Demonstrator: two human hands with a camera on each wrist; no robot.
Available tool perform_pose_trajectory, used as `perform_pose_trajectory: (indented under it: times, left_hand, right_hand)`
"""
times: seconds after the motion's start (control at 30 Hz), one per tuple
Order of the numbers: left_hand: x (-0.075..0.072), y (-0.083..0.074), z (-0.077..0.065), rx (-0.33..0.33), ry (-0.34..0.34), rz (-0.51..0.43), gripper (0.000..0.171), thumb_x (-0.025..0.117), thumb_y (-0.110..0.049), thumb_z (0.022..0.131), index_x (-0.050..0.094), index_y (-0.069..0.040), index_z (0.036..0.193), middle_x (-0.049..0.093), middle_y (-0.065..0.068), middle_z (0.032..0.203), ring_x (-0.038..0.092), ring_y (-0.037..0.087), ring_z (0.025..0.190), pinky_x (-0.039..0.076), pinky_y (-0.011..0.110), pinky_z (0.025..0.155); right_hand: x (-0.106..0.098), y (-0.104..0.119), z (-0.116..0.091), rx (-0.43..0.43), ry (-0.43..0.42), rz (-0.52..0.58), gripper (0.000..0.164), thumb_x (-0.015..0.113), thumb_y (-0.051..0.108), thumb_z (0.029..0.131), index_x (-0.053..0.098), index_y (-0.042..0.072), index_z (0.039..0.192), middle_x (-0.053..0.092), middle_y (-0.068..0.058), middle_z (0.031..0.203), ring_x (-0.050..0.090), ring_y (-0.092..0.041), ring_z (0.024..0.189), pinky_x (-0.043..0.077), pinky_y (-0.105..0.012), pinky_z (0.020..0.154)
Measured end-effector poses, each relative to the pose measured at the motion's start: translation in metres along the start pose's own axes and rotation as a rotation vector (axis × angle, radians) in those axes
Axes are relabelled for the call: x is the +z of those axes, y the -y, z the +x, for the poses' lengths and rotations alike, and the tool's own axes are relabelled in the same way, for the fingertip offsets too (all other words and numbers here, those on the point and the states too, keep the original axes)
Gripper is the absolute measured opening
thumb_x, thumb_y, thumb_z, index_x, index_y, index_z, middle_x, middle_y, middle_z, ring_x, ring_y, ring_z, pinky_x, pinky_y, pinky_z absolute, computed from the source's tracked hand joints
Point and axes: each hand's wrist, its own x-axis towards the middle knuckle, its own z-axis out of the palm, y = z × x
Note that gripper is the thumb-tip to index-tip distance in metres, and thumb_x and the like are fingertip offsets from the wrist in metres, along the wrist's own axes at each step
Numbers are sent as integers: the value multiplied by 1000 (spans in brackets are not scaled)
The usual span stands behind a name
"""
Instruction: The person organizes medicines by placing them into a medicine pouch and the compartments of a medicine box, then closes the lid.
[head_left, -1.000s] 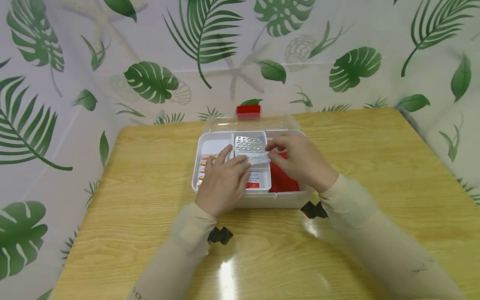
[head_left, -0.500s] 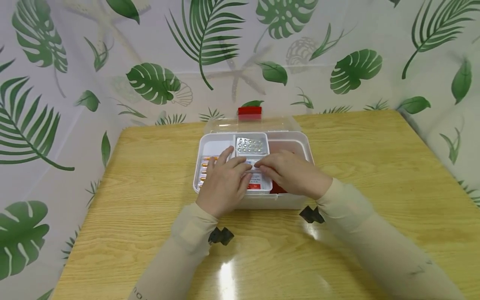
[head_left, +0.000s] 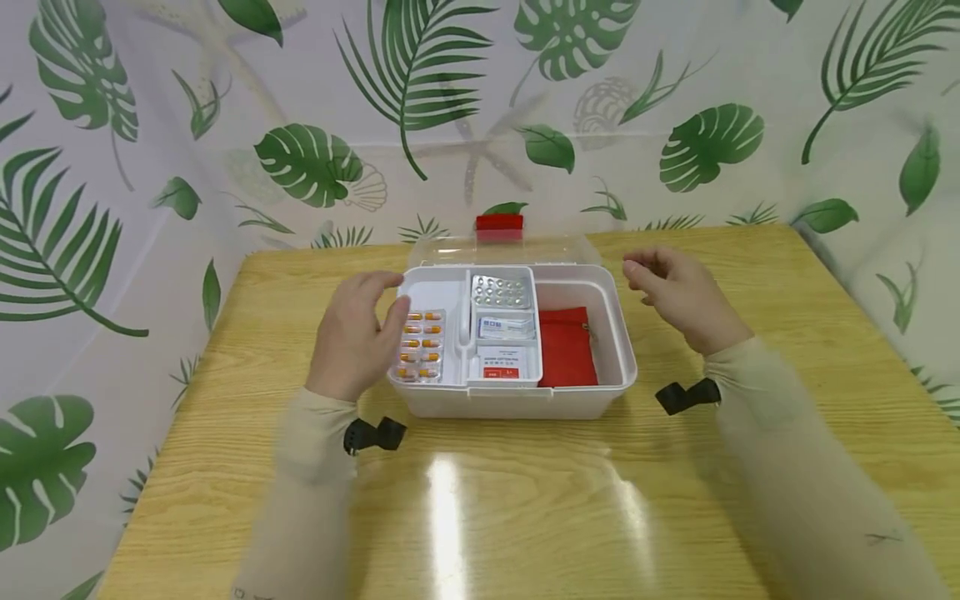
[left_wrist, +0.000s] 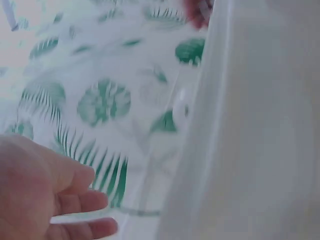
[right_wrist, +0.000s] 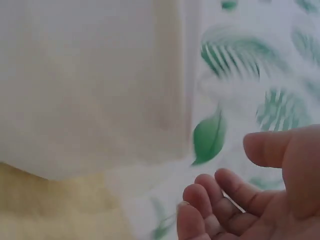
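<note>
A white plastic box [head_left: 517,406] stands open on the table, its lift-out tray [head_left: 435,287] in the left part. In the tray lie a blister pack of orange-and-white capsules [head_left: 431,342], a silver blister pack of tablets [head_left: 501,292], a small white-and-blue packet [head_left: 506,327] and a white-and-red packet [head_left: 501,364]. A red zipped pouch [head_left: 566,350] fills the box's right part. My left hand [head_left: 356,337] hovers at the box's left end, fingers bent loosely, holding nothing. Off the right end, my right hand [head_left: 686,300] is raised with loosely curled fingers and nothing in them.
The clear lid [head_left: 551,247] is tipped back behind the box, with a red latch [head_left: 499,223] at its top. A wooden table [head_left: 525,500] lies beneath, and leaf-patterned cloth [head_left: 585,100] rises at the back and sides.
A second ago both hands were over the tray, the right one with the small packet. That packet now lies in the tray's middle compartment; the hands have moved apart to either end.
</note>
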Motion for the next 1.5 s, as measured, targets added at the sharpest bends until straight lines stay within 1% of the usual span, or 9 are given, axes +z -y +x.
perform_pose_trajectory:
  times: [0.13, 0.2, 0.3, 0.47, 0.67, 0.97, 1.17, 1.33, 1.5]
  left_hand:
    - [-7, 28, 4, -231, 158, -17, 45, 44, -32, 102, 49, -2, 136, 56, 15, 130, 59, 31, 104, 48, 46, 89]
    - [-5, 38, 5, -290, 248, -44, 49, 38, -34, 103, 44, -2, 140, 57, 16, 129, 56, 31, 114, 47, 47, 93]
    - [3, 48, 7, -316, 350, -78, 50, 33, -33, 105, 41, -3, 143, 59, 15, 128, 57, 29, 114, 47, 46, 93]
    - [11, 55, 8, -280, 433, -86, 46, 33, -32, 105, 45, -6, 142, 57, 13, 132, 54, 29, 120, 42, 48, 100]
    - [10, 55, 6, -291, 419, -218, 47, 29, -36, 106, 50, -8, 137, 63, 12, 118, 61, 28, 106, 46, 47, 93]
    - [11, 54, 10, -254, 420, -167, 48, 37, -36, 104, 47, -6, 140, 57, 12, 131, 51, 27, 123, 40, 48, 102]
    - [6, 55, 8, -236, 436, -154, 41, 42, -33, 103, 55, -6, 131, 63, 9, 120, 58, 23, 111, 46, 44, 94]
    - [0, 54, 6, -245, 463, -185, 36, 43, -32, 102, 60, -7, 122, 66, 7, 108, 60, 23, 98, 48, 41, 84]
    - [-4, 50, 5, -281, 459, -244, 52, 30, -47, 103, 61, -9, 119, 65, 8, 102, 59, 25, 96, 46, 41, 85]
  right_hand:
    - [-8, -37, 21, 190, 154, 446, 66, 50, 47, 97, 36, -2, 138, 52, -5, 123, 49, -22, 115, 44, -34, 98]
    - [-7, -52, 28, 242, 239, 605, 65, 47, 47, 98, 34, -1, 139, 54, -3, 122, 52, -18, 114, 44, -30, 98]
    - [-1, -69, 37, 241, 354, 735, 55, 39, 46, 100, 41, 2, 133, 57, -3, 118, 56, -16, 108, 47, -27, 93]
    - [12, -78, 47, 156, 474, 780, 52, 31, 50, 102, 58, 10, 122, 62, -3, 115, 57, -19, 106, 48, -33, 90]
    - [23, -82, 50, 127, 525, 930, 47, 31, 46, 103, 63, 14, 115, 64, -3, 110, 59, -20, 104, 47, -37, 91]
    - [28, -82, 49, 115, 482, 1049, 39, 31, 36, 106, 64, 15, 104, 65, -1, 100, 61, -18, 93, 50, -35, 83]
    - [31, -82, 48, 68, 408, 1000, 37, 33, 26, 106, 68, 14, 99, 66, -1, 97, 61, -16, 90, 51, -31, 81]
    - [32, -83, 44, -49, 437, 982, 34, 31, 14, 106, 65, 9, 101, 66, -2, 101, 60, -15, 94, 50, -30, 82]
    - [31, -78, 37, -151, 394, 1004, 32, 36, -1, 100, 49, 0, 130, 64, -7, 114, 63, -17, 98, 52, -29, 84]
